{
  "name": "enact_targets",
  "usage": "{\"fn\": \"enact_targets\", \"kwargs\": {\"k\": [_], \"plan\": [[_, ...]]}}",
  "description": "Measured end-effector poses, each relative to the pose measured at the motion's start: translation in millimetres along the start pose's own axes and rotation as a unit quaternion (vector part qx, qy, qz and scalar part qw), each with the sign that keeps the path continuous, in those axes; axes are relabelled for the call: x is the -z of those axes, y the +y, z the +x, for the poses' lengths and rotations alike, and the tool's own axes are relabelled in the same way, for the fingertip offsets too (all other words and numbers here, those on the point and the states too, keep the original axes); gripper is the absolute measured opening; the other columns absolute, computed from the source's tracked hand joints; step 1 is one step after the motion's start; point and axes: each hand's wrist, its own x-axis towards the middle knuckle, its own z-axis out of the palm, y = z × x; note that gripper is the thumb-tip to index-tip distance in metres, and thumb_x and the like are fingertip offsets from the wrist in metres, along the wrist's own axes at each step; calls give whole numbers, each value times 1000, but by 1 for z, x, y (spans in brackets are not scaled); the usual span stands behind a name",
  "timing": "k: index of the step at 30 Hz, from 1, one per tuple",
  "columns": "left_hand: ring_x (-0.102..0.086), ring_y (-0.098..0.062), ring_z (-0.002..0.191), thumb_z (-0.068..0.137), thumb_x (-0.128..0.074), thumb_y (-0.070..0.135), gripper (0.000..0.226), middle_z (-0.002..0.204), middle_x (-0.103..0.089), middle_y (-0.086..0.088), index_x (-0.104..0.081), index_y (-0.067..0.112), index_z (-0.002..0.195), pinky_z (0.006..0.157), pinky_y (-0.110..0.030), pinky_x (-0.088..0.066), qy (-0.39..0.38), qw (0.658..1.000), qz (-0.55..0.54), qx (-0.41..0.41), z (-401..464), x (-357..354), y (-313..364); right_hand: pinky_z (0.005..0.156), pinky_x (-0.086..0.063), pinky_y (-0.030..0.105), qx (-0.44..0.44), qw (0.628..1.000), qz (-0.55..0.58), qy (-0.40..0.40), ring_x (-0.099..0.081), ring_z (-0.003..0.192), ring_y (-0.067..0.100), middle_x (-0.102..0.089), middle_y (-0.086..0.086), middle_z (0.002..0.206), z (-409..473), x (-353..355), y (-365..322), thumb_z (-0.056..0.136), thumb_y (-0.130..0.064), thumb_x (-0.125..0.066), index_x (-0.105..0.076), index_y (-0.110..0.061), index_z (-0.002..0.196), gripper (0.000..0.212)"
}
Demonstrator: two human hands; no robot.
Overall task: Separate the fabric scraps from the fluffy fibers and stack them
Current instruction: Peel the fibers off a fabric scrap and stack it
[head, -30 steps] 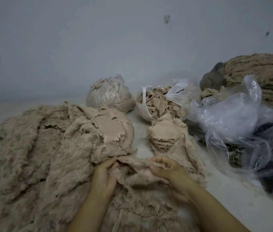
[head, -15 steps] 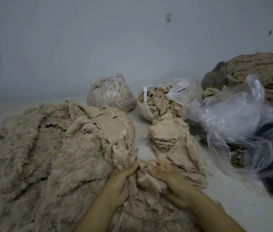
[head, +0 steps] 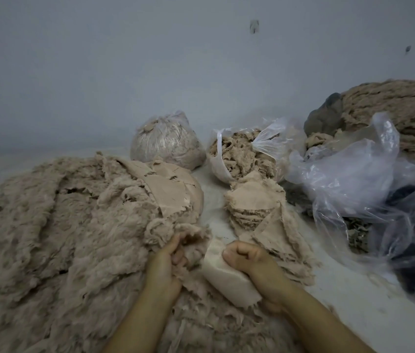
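Note:
A big heap of beige fluffy fibers (head: 56,238) covers the left and front of the white surface. My left hand (head: 169,261) grips a tuft of fluff at the heap's right edge. My right hand (head: 249,261) is curled round a smooth beige fabric scrap (head: 229,281), stretched between the two hands. A stack of flat fabric scraps (head: 252,205) sits just beyond my right hand, with looser scraps (head: 285,245) spilling down its near side. More flat scraps (head: 173,189) lie on top of the heap.
Against the grey wall stand a tied clear bag of fibers (head: 167,141) and an open bag of fluff (head: 242,154). Crumpled clear plastic bags (head: 369,184) fill the right side, with a large beige bundle (head: 402,113) behind them.
My hands have pulled apart: the right hand has drawn the fabric scrap rightward away from the fluff, while the left hand stays gripping the fibers.

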Motion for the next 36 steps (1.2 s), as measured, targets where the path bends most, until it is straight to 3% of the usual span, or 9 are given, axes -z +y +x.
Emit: {"fn": "enact_targets", "kwargs": {"k": [3, 5, 10, 15, 19, 25, 30, 33, 36], "plan": [[-65, -25, 79, 87, -56, 39, 41, 92, -70, -17, -71, 2, 96, 68, -32, -50, -76, 994, 74, 24, -7, -2, -8, 56, -43, 26, 17, 998, 14, 57, -54, 62, 15, -63, 3, 68, 3, 1, 5, 90, -21, -62, -69, -19, 68, 22], [-67, -28, 91, 78, -64, 37, 43, 103, -69, -19, -72, 1, 100, 74, -35, -54, -109, 982, 146, 44, -19, -8, -19, 58, -48, 23, 29, 996, 25, 79, -61, 66, 13, -69, 5, 74, 4, -4, 10, 92, -16, -60, -72, -16, 76, 20], [-71, -33, 78, 75, -65, 22, 26, 90, -71, -25, -74, 0, 85, 63, -37, -59, -62, 988, 136, -27, -15, -11, -19, 54, -44, 11, 84, 983, -48, 155, -58, 58, -3, -68, -12, 66, 7, -8, 10, 95, -20, -56, -70, -17, 88, 17], [-68, -34, 85, 85, -62, 31, 40, 98, -68, -25, -65, -3, 106, 65, -42, -60, -46, 997, 42, 36, -6, 2, 7, 38, -28, 11, 33, 991, -86, 98, -35, 34, 0, -48, -15, 43, 3, -3, 8, 94, -40, -49, -67, -15, 94, 31], [-70, -36, 89, 75, -73, 27, 41, 98, -71, -23, -68, -1, 105, 74, -42, -57, -96, 979, 173, 51, -18, -1, 3, 70, -50, 19, -7, 992, -122, 33, -66, 77, 2, -72, -11, 81, 0, -12, 10, 76, -67, -46, -69, -18, 93, 57], [-72, -24, 82, 83, -68, 24, 25, 88, -75, -11, -72, 5, 98, 63, -27, -57, -83, 949, 293, -75, -28, -13, -10, 53, -40, 21, 89, 978, -29, 186, -51, 59, 12, -56, 1, 62, 6, -16, 13, 93, -20, -59, -58, -13, 70, 24], [-71, -28, 86, 86, -65, 16, 19, 93, -74, -14, -70, 4, 100, 67, -32, -59, -73, 968, 223, -86, -22, -11, -11, 56, -45, 24, 137, 960, -50, 240, -56, 60, 11, -64, 9, 66, 9, -10, 9, 92, -21, -60, -67, -18, 74, 20], [-68, -20, 61, 85, -64, 9, 7, 73, -72, -11, -69, 3, 86, 50, -24, -52, -64, 971, 203, -105, -18, -9, -11, 55, -46, 15, 157, 948, -65, 271, -59, 58, 0, -69, -11, 66, 17, 4, -2, 90, -19, -63, -70, -24, 70, 22], [-38, -7, 35, 86, -61, 5, 13, 52, -50, -4, -62, 7, 74, 34, -15, -30, -38, 976, 182, -117, -12, -6, -11, 64, -47, 25, 148, 938, -87, 302, -60, 63, 4, -70, -12, 67, 30, 26, -15, 88, -21, -67, -70, -26, 68, 21]]}}
